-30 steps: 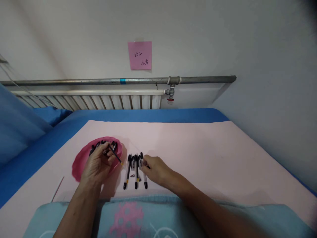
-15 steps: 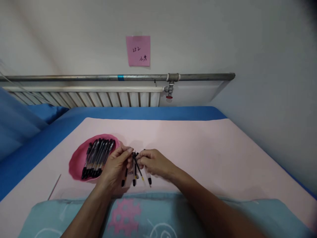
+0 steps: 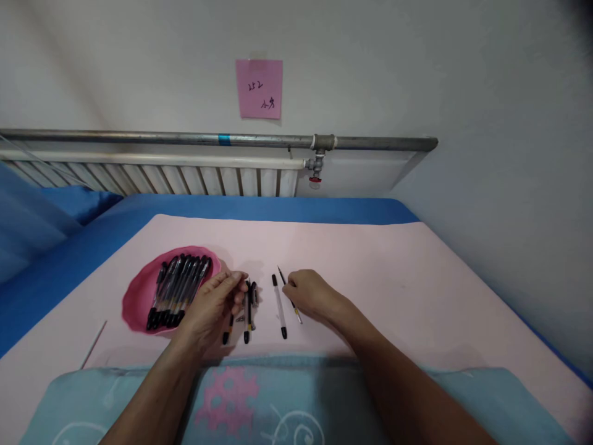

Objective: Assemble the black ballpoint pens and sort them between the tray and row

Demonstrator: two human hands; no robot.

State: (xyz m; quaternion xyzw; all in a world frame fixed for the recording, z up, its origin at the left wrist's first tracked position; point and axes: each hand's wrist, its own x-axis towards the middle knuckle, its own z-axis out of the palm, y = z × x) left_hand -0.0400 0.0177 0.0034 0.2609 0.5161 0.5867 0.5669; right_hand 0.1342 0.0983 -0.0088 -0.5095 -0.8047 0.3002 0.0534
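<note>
A pink plate [image 3: 134,312] at the left holds several black pens [image 3: 178,290] side by side. My left hand [image 3: 210,309] hovers just right of the plate, its fingers loosely stretched toward two loose pens [image 3: 249,309] on the pink sheet [image 3: 370,272], with nothing visibly in it. A single clear-barrelled pen [image 3: 279,307] lies apart to their right. My right hand [image 3: 309,295] rests on the sheet beside it, fingers pinched on a thin pen refill [image 3: 281,275] that lies slanted under the hand.
A thin white stick [image 3: 94,343] lies near the sheet's left edge. A light-blue patterned cloth [image 3: 259,402] covers the near edge. Blue bedding [image 3: 278,209] borders the sheet. A radiator [image 3: 185,179], a metal pipe [image 3: 259,141] and a pink note [image 3: 258,88] are on the wall behind.
My left hand brought the refill from the plate to the loose pens and let go of it. My right hand took it and moved right, and one pen now lies apart from the others.
</note>
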